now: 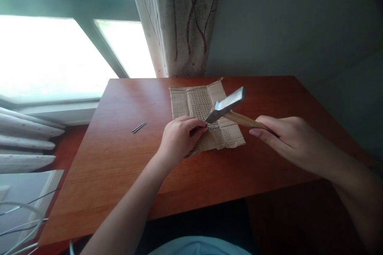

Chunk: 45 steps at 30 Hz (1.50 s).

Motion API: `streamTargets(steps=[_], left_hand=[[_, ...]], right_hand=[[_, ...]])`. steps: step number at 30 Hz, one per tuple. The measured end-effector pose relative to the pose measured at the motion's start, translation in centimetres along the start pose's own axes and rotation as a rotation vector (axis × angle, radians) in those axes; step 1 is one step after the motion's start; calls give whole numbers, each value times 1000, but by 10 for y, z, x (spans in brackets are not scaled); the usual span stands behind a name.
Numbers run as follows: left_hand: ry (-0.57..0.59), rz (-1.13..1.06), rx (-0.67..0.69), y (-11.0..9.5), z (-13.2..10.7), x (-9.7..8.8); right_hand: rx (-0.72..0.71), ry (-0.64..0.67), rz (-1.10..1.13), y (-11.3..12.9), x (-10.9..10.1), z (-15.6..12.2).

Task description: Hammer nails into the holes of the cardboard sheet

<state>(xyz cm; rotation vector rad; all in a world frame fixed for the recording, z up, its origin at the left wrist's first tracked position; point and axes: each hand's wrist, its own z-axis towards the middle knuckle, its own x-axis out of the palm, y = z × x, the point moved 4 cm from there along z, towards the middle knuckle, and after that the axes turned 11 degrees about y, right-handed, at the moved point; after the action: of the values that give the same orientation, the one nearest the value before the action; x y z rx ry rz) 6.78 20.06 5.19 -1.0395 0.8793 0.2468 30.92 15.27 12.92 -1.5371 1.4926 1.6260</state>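
My right hand [284,135] is closed around the wooden handle of a hammer [229,102]. The metal head tilts over a piece of cardboard [233,133], its lower end right by the fingertips of my left hand [182,133]. Those left fingers are pinched together low over the cardboard; what they hold, if anything, is hidden. Many small holes in a grid [199,101] mark the cardboard's middle panel. Beside the fingertips, a short row of small shiny metal bits [214,126] sits at the near end of the holes.
Two thin metal rods [139,127] lie on the brown wooden table [119,175], left of my left hand. Behind the table hangs a patterned curtain [191,20], with a bright window [54,55] to the left. Cables [26,223] run at the lower left.
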Motion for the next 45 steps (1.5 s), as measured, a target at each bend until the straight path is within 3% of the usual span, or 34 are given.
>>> streamTargets(steps=[9,19,28,33,39,45], left_hand=[[-35,105,21,-14,-13,-21],[60,308,-42,-17,-26,-7],[45,299,-40,-14,-29,-4],[45,291,-41,-13,-29,-5],[44,274,-43,-13,-28,-5],[50,271,-51,-12,-29,-5]], right_hand=[[27,-5,20,0,-2,-1],[51,15,18,0,0,-2],[40,-31,16,5,-6,-5],[28,45,5,8,0,-1],[53,4,6,4,0,-3],[47,79,-8,2,7,0]])
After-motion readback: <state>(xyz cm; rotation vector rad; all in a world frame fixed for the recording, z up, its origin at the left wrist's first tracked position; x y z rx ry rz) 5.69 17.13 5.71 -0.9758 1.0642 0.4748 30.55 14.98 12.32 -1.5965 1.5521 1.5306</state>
